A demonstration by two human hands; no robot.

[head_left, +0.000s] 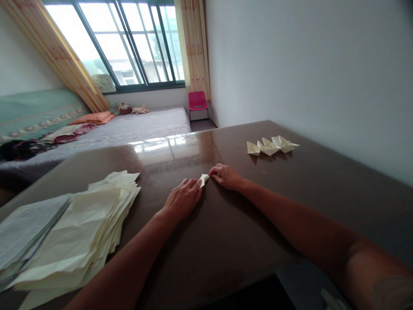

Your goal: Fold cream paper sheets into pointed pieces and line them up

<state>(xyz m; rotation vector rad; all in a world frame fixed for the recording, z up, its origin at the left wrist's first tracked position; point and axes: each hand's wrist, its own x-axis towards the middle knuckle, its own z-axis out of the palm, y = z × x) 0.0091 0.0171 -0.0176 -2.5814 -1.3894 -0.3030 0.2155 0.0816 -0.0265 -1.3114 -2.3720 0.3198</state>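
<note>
A small piece of folded cream paper (204,179) is between my two hands, low over the brown table. My left hand (183,199) grips its left side, with the fingers bent together and the thumb against the paper. From the other side my right hand (226,176) pinches close to the paper's right tip; its fingers are closed, and they partly hide that end. Beyond my right hand, several folded paper boats (272,145) stand in a row on the table.
To the left lies a loose stack of cream paper sheets (87,219), beside a pile of greyish sheets (30,230). The glossy brown table (232,232) runs along a white wall (306,64). Past its far edge are a bed (161,122) and a pink chair (198,101).
</note>
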